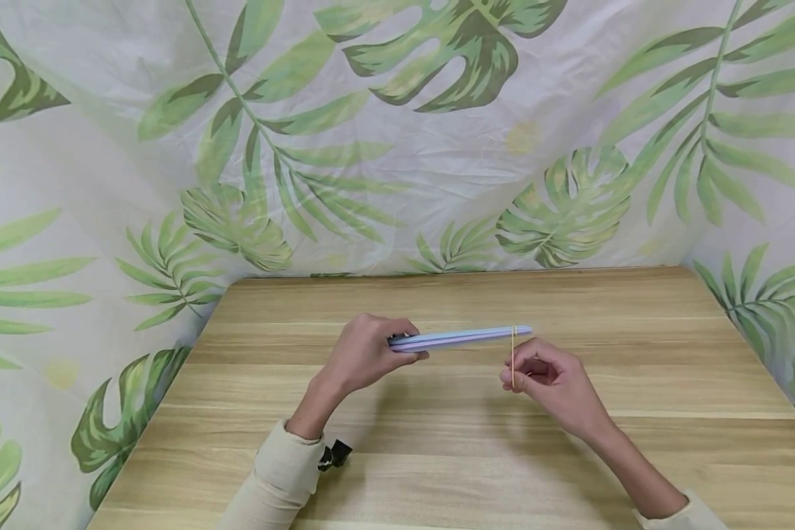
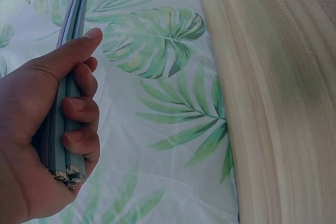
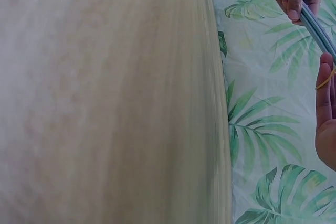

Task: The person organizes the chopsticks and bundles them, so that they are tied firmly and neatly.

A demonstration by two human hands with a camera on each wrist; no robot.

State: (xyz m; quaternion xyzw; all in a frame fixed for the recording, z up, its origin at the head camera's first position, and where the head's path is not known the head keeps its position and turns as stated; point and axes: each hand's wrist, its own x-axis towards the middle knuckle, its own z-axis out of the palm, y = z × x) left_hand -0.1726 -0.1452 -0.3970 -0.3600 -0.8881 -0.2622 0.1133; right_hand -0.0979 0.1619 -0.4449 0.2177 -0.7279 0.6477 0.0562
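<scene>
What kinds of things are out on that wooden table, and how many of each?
Bundle of pale blue sticks, gripped at one end by the left hand: 1
Yellow rubber band, looped round the bundle's other end and pinched by the right hand: 1
Wooden table: 1
Leaf-print cloth behind: 1
Total: 4 things, plus 2 hands.

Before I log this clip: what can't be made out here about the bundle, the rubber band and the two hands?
- Bundle of sticks: how many, too thin in the head view; the left hand covers its near end.
- Rubber band: the right wrist view's edge cuts it off; how many turns it makes is too small to tell.
- Right hand: the right wrist view shows only fingertips.
- Small black thing by the left sleeve: too small to identify.
</scene>
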